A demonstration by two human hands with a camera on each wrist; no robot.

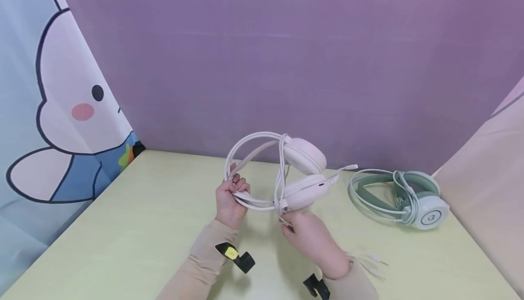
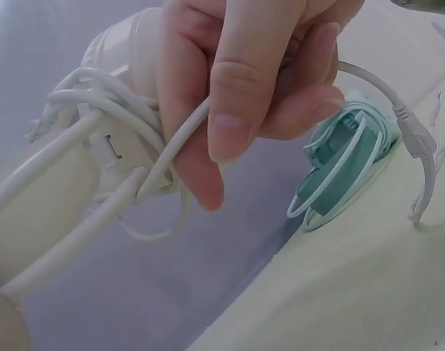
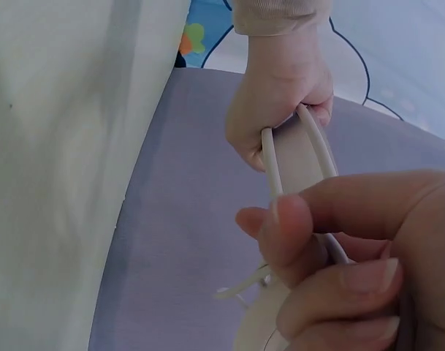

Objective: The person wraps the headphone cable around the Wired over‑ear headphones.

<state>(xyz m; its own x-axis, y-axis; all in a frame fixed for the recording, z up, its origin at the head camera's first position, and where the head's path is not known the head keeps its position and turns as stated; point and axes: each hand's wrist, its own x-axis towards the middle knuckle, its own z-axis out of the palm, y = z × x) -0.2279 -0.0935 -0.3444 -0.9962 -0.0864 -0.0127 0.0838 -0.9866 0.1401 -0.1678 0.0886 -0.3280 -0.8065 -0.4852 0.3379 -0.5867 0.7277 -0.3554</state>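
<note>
A white headset [image 1: 304,191] is held up over the table, its ear cups to the right and its boom microphone [image 1: 348,167] pointing right. My left hand [image 1: 232,202] grips it by the headband [image 3: 299,150], fingers curled round the band. Beside the lower ear cup, my right hand [image 1: 311,238] pinches the white cable [image 2: 185,131] between thumb and fingers. Several turns of that cable wrap round the headband's end close to the ear cups. Its free end hangs past the right wrist, with plugs [image 1: 378,260] over the table.
A pale green headset [image 1: 427,211] with its cable wound round it lies on the right of the table [image 1: 135,227]. Behind stands a purple backdrop [image 1: 286,63]. On the left hangs a cartoon-print curtain [image 1: 65,109]; a pale cloth [image 1: 487,177] hangs on the right.
</note>
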